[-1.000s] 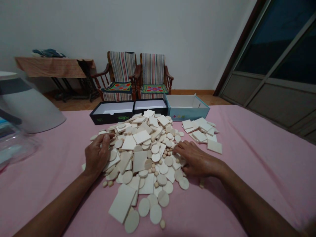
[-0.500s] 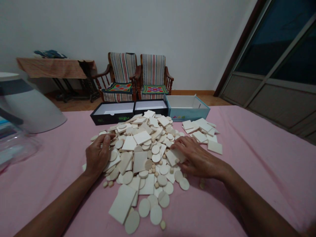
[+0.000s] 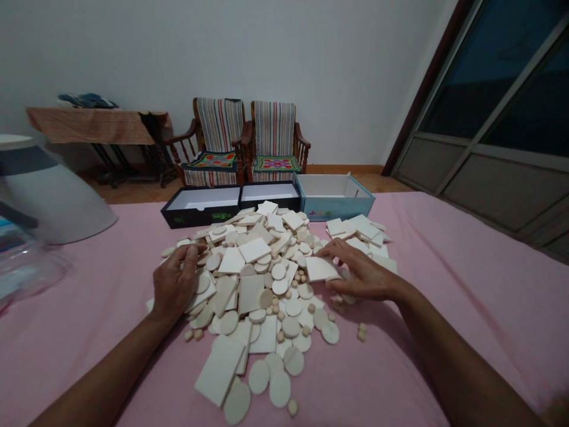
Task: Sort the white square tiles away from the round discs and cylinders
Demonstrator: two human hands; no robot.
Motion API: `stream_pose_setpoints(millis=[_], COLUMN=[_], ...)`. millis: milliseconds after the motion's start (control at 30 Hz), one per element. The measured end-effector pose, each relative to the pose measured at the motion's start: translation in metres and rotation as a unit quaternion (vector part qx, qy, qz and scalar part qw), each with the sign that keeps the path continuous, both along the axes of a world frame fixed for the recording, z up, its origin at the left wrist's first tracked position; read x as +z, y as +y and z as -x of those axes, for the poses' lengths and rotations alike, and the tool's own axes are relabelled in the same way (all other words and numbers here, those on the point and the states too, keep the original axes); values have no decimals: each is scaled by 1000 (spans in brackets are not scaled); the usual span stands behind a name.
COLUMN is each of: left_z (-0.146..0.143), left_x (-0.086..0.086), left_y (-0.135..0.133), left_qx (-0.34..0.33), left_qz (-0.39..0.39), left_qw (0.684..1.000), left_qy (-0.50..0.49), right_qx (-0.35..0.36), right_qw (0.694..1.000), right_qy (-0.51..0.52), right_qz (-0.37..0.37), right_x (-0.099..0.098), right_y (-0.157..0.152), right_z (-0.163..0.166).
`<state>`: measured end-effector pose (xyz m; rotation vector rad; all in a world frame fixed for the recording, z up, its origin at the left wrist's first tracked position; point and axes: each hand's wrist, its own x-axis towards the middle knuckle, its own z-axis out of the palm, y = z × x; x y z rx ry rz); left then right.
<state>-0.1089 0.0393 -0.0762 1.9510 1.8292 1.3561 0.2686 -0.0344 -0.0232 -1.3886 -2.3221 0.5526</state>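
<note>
A heap of pale wooden pieces (image 3: 252, 292), made up of square tiles, round discs and small beads or cubes, spreads over the pink cloth. My right hand (image 3: 362, 273) is at the heap's right side, its thumb and fingers closed on a square wooden tile (image 3: 320, 268). At the left edge of the heap rests my left hand (image 3: 174, 281), fingers curled and thumb on top. Whether it holds a piece is hidden. Beyond my right hand lies a smaller pile of square tiles (image 3: 362, 227).
Two black boxes (image 3: 200, 216) and a light blue box (image 3: 338, 207) stand open behind the heap. A white and grey jug-like container (image 3: 66, 201) and clear plastic (image 3: 31, 267) are at the left. Two wooden chairs (image 3: 220, 124) stand beyond the pink-covered surface (image 3: 444, 267).
My right hand has drawn slightly right and up, lifting a square tile from the heap and uncovering small pieces beneath. My left hand stays in place.
</note>
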Motion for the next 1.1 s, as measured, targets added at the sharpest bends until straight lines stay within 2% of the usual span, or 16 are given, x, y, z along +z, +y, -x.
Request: stream_pose_setpoints(millis=[67, 167, 400, 567, 667, 733, 800, 900, 967, 1033, 1100], left_z=[1, 1, 2, 2, 2, 1, 1, 1, 0, 0, -1], left_x=[-1, -2, -4, -4, -4, -3, -3, -2, -2, -2, -1], left_y=[1, 1, 3, 3, 2, 2, 2, 1, 1, 1, 0], left_qx=[0, 5, -9, -6, -1, -4, -6, -3, -3, -4, -3], left_qz=[1, 1, -12, -13, -4, -3, -4, -2, -1, -1, -1], left_qw=[1000, 1000, 1000, 1000, 1000, 1000, 1000, 1000, 1000, 1000, 1000], left_qy=[-2, -2, 3, 6, 5, 2, 1, 4, 6, 7, 5], right_qx=[39, 58, 32, 12, 1, -34, -111, -258, -291, -238, -154], right_qw=[999, 998, 999, 995, 992, 989, 975, 928, 914, 943, 976], right_qy=[16, 22, -13, -87, -98, -93, -100, -119, -106, -74, -56], right_qz=[16, 20, 8, -40, -76, -113, -163, -243, -263, -223, -145], right_x=[-2, -8, -13, -11, -10, -11, -13, -16, -14, -10, -4], right_y=[-2, -3, -4, -8, -7, -3, 5, 15, 16, 10, -3], right_z=[7, 18, 28, 40, 36, 24, 9, -9, -10, 0, 16])
